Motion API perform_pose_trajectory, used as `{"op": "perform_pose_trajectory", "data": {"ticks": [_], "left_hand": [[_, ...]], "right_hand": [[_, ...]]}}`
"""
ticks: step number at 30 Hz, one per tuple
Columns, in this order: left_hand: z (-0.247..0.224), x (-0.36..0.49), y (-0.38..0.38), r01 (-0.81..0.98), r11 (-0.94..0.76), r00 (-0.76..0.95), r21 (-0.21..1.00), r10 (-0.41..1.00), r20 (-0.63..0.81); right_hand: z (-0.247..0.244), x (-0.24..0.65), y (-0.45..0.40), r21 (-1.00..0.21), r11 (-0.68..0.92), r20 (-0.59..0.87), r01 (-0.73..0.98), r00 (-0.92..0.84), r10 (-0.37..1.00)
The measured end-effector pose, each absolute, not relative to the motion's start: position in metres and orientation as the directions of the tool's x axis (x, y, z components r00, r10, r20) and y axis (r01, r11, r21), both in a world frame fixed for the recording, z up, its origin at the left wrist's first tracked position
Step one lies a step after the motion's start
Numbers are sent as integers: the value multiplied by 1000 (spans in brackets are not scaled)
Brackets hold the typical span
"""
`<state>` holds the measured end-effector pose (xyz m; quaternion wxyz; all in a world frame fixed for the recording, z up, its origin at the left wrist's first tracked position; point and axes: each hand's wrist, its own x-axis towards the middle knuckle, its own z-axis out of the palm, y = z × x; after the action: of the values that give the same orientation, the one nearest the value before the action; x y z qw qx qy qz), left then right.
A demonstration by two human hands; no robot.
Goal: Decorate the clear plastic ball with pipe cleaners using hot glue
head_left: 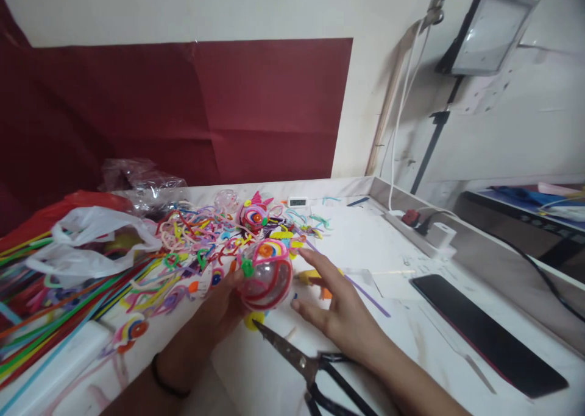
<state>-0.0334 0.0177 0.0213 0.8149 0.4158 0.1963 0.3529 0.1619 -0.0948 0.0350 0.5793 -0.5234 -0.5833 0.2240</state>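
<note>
My left hand (227,309) holds a clear plastic ball (269,279) trimmed with fuzzy pipe cleaners. A red band runs round it, and a rainbow eye with an orange centre and a green piece sit on its upper part. Beside the ball on the right, my right hand (336,300) has its thumb and fingers spread, with nothing between them. Black-handled scissors (306,364) lie below the ball, partly under my right wrist. A yellow piece (255,320) shows by the scissors' tip. Behind stands another decorated ball (254,215) with pink pieces on top.
Loose pipe-cleaner pieces (196,236) cover the table's back left. Long pipe cleaners (91,300) and a white plastic bag (91,239) lie at the left. A small digital display (298,202) stands at the back. To the right are a black slab (487,334) and a power strip (420,236).
</note>
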Motion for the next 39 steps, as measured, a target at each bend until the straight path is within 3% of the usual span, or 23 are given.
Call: {"op": "perform_pose_trajectory", "data": {"ticks": [4, 9, 13, 20, 31, 39], "left_hand": [[27, -32, 14, -367, 432, 690, 824, 720, -70], [32, -32, 13, -332, 448, 663, 830, 737, -133], [36, -34, 16, -290, 449, 739, 845, 666, -100], [33, -37, 22, -301, 464, 815, 833, 579, -28], [32, -31, 12, -321, 137, 704, 937, 697, 139], [18, -25, 21, -293, 58, 653, 954, 741, 156]], "right_hand": [[41, 167, -76, -874, 404, 440, 269, 83, 894], [41, 167, -64, -953, 302, 302, 36, -6, 953], [39, 170, -63, -970, 237, 236, -49, 12, 972], [42, 174, -65, -967, 242, 238, -78, 53, 970], [43, 167, -65, -969, 229, 224, -94, 63, 973], [28, 171, -54, -971, 233, 227, -56, 99, 969]]}}
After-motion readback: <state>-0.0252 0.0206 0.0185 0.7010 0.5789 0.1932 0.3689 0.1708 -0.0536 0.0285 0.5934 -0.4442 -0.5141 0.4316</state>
